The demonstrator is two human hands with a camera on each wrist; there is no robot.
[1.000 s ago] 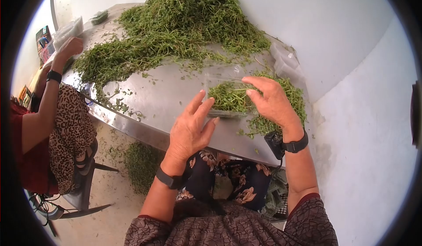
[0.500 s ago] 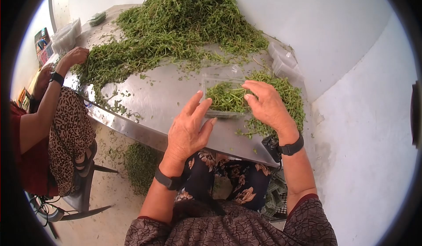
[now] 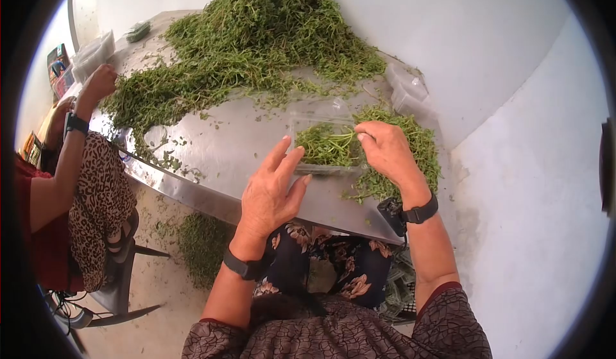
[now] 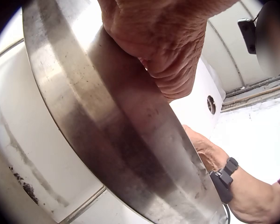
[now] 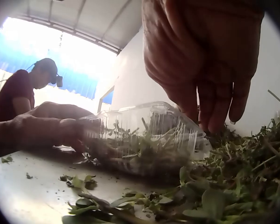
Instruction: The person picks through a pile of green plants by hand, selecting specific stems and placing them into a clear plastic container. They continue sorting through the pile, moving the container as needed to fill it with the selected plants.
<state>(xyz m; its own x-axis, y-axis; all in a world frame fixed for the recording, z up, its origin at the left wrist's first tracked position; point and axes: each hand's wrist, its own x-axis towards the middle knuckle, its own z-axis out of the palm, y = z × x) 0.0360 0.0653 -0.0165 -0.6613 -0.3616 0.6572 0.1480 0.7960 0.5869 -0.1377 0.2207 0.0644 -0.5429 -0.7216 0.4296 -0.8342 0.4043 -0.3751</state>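
Note:
A clear plastic clamshell box (image 3: 328,169) filled with leafy green stems (image 3: 326,146) sits on the metal table, its lid laid back on the far side. My left hand (image 3: 273,189) is at the box's left end with fingers extended, fingertips right at its wall; in the right wrist view this hand (image 5: 51,126) overlaps that end. Over the right end, my right hand (image 3: 388,153) pinches stem ends between thumb and forefinger. From the right wrist view, the right hand's fingers (image 5: 219,105) point down behind the box rim. Loose greens (image 3: 410,147) lie beside the box, under my right wrist.
A large heap of greens (image 3: 256,32) covers the table's back, trailing left. Stacked clear boxes (image 3: 407,89) stand at the right rear, more boxes (image 3: 93,56) at the far left. Another person (image 3: 64,186) sits at left. A white wall (image 3: 513,134) borders the right side.
My right thumb and forefinger have drawn together at the stem ends. My left hand has stayed almost in place. The other person's hand moved to the greens, then back up.

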